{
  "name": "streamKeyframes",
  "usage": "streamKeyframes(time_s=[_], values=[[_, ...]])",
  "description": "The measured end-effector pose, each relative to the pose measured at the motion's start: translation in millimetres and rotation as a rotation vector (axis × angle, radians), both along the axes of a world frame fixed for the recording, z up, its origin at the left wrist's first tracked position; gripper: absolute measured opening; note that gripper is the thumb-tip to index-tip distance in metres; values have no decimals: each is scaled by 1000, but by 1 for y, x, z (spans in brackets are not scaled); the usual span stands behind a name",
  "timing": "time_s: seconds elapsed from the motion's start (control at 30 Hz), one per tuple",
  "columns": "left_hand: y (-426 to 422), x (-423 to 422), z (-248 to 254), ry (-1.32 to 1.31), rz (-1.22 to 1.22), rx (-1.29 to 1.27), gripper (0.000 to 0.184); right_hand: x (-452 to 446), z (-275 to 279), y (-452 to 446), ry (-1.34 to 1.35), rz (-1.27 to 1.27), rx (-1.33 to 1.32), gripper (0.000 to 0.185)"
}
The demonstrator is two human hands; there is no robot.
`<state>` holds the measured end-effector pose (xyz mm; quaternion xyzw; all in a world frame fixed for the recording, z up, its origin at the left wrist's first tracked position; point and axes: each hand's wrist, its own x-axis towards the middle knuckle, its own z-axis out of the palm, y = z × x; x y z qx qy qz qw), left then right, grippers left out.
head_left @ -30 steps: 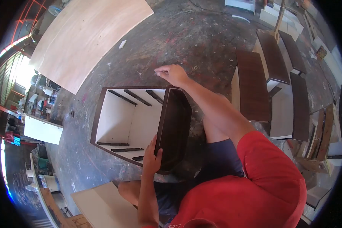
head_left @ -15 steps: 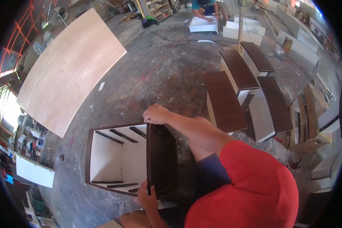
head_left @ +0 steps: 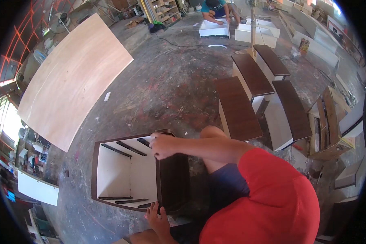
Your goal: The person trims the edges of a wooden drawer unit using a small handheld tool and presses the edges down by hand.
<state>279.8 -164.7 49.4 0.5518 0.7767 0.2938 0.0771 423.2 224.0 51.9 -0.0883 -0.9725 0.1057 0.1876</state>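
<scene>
An open cabinet carcass (head_left: 114, 171) lies on the floor in front of me, with a white inside and dark brown outer panels. Black drawer runners (head_left: 131, 148) line its two facing inner walls. Over the upper part of the brown end panel (head_left: 173, 183) is my right hand (head_left: 163, 146), its fingers curled at the edge; whatever they grip is hidden. At the same panel's lower corner, my left hand (head_left: 157, 217) has fingers and thumb on either side of the edge.
Several white boxes with brown fronts (head_left: 238, 107) stand to the right, by a wooden frame (head_left: 331, 126). A large plywood sheet (head_left: 75, 81) is at upper left. Another person (head_left: 215, 12) works at a white box (head_left: 214, 29) at the back. A cable (head_left: 179, 44) crosses the floor.
My right hand has moved off the panel's far corner, a short way down along the edge. My left hand stays at the lower corner, slightly lower in view.
</scene>
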Motion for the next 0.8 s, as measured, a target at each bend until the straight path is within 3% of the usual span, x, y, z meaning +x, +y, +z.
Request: streamKeyframes(time_s=[0.2,0.33,0.43,0.53,0.8], values=[[22,-7,28,-85,17,47,38,-24,-13,-113,72,274,-214,15],[46,-48,12,-147,93,146,41,-28,-26,-130,114,336,-340,14],[62,-66,-15,-113,97,122,43,-17,-9,-99,25,217,-322,12],[66,-67,-21,-71,68,67,44,-13,-1,-86,-23,-19,-114,11],[62,-82,-34,-33,30,54,42,-39,-32,-207,152,389,-319,9]])
